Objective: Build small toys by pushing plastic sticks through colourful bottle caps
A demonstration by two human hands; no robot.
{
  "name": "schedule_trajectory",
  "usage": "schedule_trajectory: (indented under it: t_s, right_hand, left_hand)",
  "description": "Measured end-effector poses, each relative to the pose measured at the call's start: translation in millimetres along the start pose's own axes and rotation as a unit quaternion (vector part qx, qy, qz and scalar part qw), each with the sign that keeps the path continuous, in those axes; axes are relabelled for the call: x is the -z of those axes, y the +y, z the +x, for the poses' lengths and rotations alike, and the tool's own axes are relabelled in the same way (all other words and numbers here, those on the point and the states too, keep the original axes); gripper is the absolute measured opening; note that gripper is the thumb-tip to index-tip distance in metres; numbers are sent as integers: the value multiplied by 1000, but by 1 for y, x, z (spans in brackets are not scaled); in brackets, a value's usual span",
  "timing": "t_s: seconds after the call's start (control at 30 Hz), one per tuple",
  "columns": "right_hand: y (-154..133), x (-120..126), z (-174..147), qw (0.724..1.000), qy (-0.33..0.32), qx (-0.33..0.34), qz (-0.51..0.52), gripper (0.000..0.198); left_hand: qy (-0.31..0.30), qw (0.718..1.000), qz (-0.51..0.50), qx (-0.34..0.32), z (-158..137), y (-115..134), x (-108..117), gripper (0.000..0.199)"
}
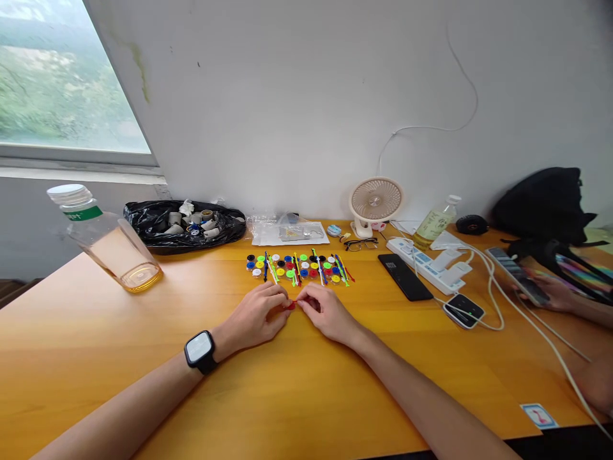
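My left hand (261, 313) and my right hand (325, 311) meet at the middle of the orange table (96, 358), fingertips pinched together on a small red piece (292, 306). A black smartwatch (200, 351) sits on my left wrist. Just beyond my fingers lies a spread of small coloured round pieces and thin coloured sticks (299, 268), in rows. Whether the red piece is one part or two I cannot tell.
A tilted plastic bottle (105, 239) stands at the left, a black bag of small parts (184, 223) behind it. A fan (376, 203), glasses (360, 243), black phone (405, 276), power strip (431, 263) and cables lie right. Another person's hand holds a phone (520, 276) at far right.
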State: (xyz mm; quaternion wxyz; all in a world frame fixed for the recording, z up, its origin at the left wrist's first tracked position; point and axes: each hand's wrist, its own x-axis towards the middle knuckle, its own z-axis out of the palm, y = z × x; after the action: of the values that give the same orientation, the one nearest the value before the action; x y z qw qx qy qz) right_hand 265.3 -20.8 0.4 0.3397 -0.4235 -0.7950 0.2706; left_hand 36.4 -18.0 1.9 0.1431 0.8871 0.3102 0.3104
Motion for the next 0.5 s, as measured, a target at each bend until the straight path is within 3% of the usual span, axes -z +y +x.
schedule_trajectory:
  t_s: [0.3, 0.5]
  right_hand:
    - [0, -1, -1, 1000, -5, 2, -2, 14]
    - [3, 4, -1, 999, 30, -27, 11, 13]
  left_hand:
    - [-20, 999, 28, 5, 0, 3, 3, 8]
    - [-10, 998, -45, 33, -3, 1, 8, 28]
